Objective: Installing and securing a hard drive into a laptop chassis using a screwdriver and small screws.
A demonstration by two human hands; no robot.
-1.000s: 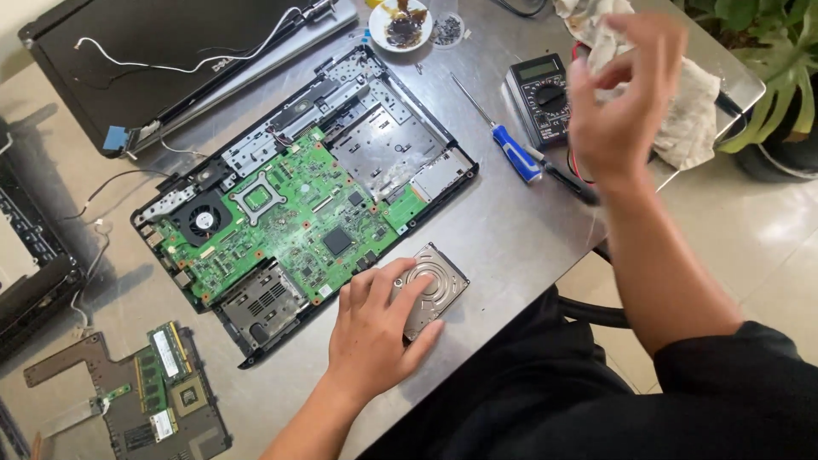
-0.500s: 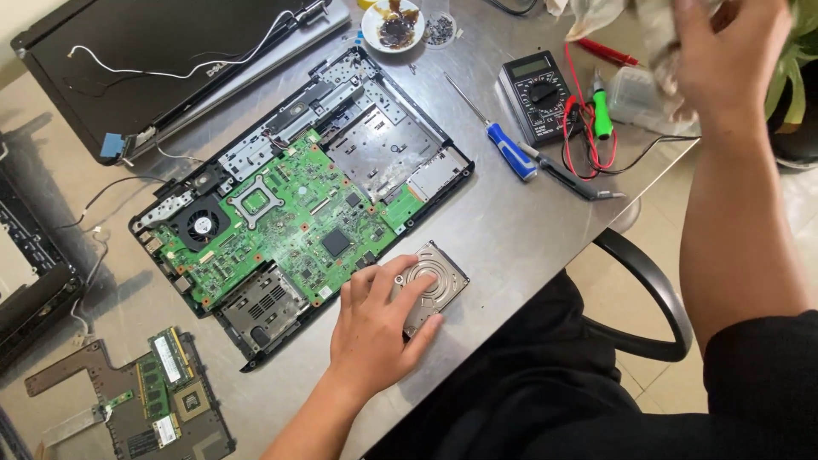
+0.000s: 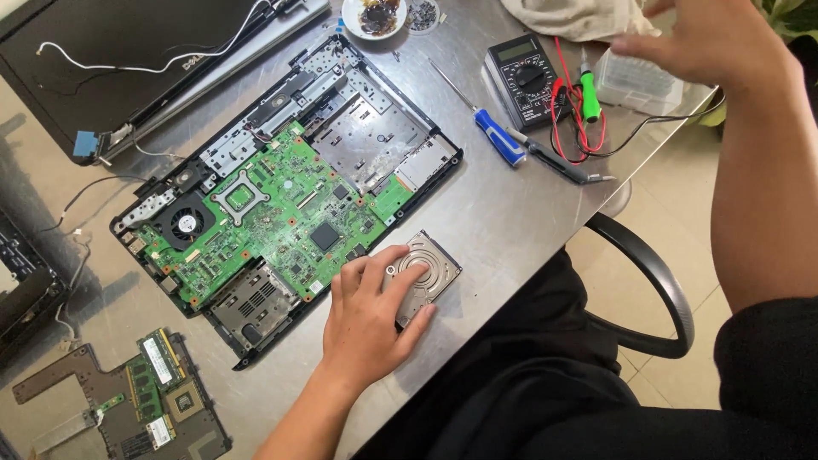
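Observation:
My left hand lies palm down on a silver hard drive at the front edge of the metal table, thumb hooked round its near side. The drive sits just beside an opened laptop base with a green motherboard. My right hand hovers at the far right, blurred, fingers spread and holding nothing. It is over a clear plastic box. A pale cloth lies just behind that box.
A black multimeter with red leads, a green tester pen and a blue-handled screwdriver lie right of the laptop. A dish of screws, a detached screen lid, a loose circuit board and a chair armrest are around.
My right hand lifted the cloth off the table's right end and let it go farther back; the plastic box and tester pen now show. My left hand stayed on the drive.

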